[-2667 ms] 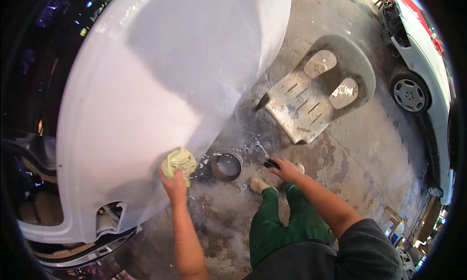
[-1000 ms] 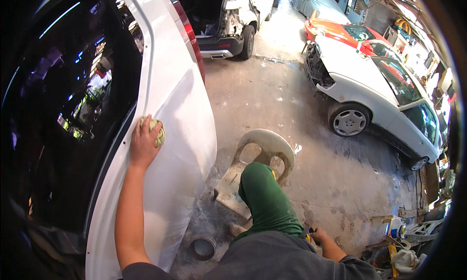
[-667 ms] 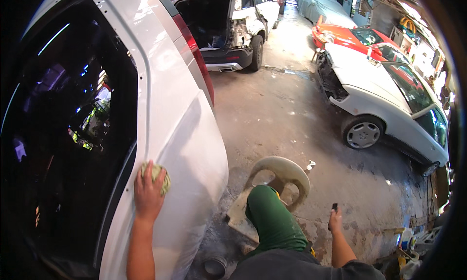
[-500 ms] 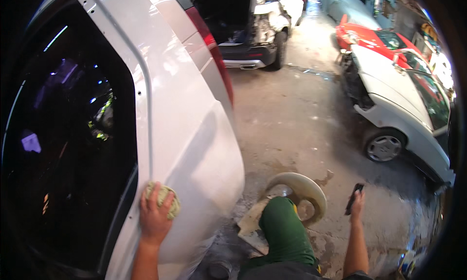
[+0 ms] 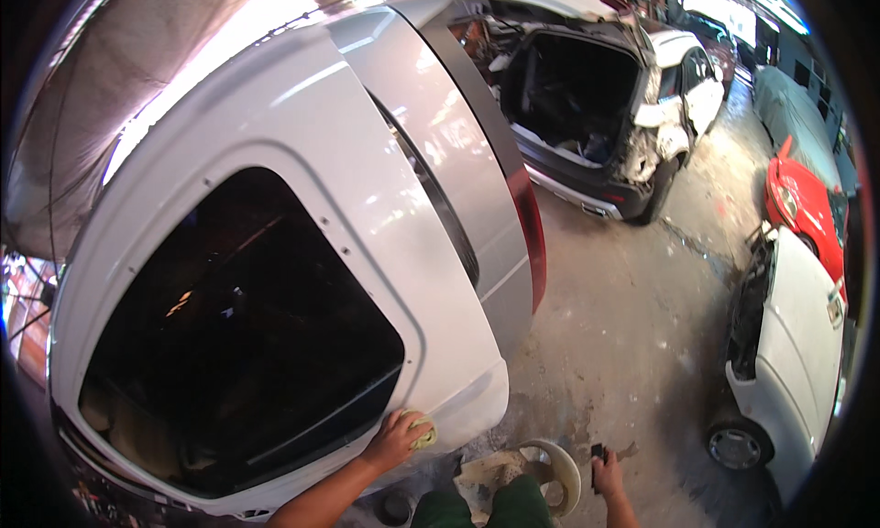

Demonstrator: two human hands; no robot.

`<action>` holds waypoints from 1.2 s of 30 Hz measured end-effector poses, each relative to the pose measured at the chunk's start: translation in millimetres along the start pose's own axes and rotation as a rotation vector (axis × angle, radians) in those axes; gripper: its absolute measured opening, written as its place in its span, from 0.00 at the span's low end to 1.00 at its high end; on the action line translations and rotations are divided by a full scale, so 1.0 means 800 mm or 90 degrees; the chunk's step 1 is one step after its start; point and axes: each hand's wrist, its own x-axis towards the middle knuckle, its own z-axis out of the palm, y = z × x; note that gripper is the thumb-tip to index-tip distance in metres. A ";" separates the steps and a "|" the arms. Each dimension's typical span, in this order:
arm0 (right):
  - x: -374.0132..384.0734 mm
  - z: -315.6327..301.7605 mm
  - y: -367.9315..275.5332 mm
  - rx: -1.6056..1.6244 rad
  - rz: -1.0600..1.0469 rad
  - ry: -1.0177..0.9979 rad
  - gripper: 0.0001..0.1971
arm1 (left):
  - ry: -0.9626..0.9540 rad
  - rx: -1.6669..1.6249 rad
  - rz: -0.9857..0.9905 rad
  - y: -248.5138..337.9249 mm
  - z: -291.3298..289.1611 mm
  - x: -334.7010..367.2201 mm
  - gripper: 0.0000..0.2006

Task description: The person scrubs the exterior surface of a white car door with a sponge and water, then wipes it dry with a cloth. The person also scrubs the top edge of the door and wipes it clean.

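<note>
Cloth, yellow-green, bunched: lower centre of the frame, against white panel, beside window. Left hand: fingers curled over cloth, seemingly to keep it pressed to the surface; forearm slanting up rightward from the lower edge. Right hand: lower right, fingers closed round black object, kind unclear, apparently held clear of the panel; forearm near upright. Chair: between the hands.

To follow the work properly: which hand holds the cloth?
The left hand: it holds the yellowish cloth against the white car panel, while the right hand holds a black object.
</note>
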 end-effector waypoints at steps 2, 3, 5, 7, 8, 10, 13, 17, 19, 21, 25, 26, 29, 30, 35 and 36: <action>-0.010 -0.010 -0.013 -0.032 0.012 -0.055 0.26 | 0.082 -0.049 0.002 0.029 -0.084 0.057 0.31; -0.014 -0.016 -0.013 -0.051 0.014 -0.058 0.28 | 0.122 -0.083 0.022 0.035 -0.123 0.094 0.30; -0.026 -0.036 -0.037 -0.090 0.050 -0.124 0.28 | 0.248 -0.060 0.045 0.056 -0.223 0.148 0.27; -0.041 -0.067 -0.076 -0.094 0.058 -0.172 0.29 | 0.387 -0.078 0.039 0.079 -0.325 0.189 0.25; -0.048 -0.082 -0.095 -0.078 0.047 -0.192 0.30 | 0.457 -0.089 0.058 0.082 -0.375 0.202 0.25; -0.045 -0.079 -0.104 -0.025 -0.025 -0.191 0.26 | 0.580 -0.034 0.078 0.076 -0.474 0.213 0.25; -0.035 -0.058 -0.091 -0.074 -0.037 0.020 0.26 | 0.712 0.101 0.062 0.057 -0.596 0.236 0.23; -0.026 -0.060 -0.171 0.008 -0.071 -0.020 0.24 | 0.634 0.286 -0.032 -0.006 -0.677 0.261 0.28; -0.016 -0.054 -0.207 0.046 -0.139 -0.001 0.24 | 0.583 0.374 -0.039 -0.031 -0.679 0.275 0.31; -0.010 -0.051 -0.266 0.099 -0.216 -0.006 0.23 | 0.565 0.480 0.020 -0.042 -0.670 0.294 0.34; -0.032 -0.081 -0.518 0.154 -0.358 -0.010 0.20 | 0.486 0.423 -0.011 -0.031 -0.673 0.348 0.36; -0.034 -0.082 -0.579 0.193 -0.430 -0.009 0.19 | 0.433 0.414 -0.026 -0.023 -0.677 0.359 0.36; -0.033 -0.083 -0.737 0.235 -0.644 0.078 0.17 | 0.396 0.354 -0.006 0.000 -0.688 0.394 0.35; -0.041 -0.077 -0.797 0.262 -0.698 0.057 0.18 | 0.400 0.332 -0.017 -0.020 -0.694 0.392 0.34; -0.062 -0.094 -0.983 0.291 -0.888 0.217 0.21 | 0.396 0.240 -0.035 -0.045 -0.724 0.337 0.31; -0.064 -0.097 -1.006 0.269 -0.905 0.236 0.21 | 0.394 0.229 -0.042 -0.054 -0.729 0.315 0.31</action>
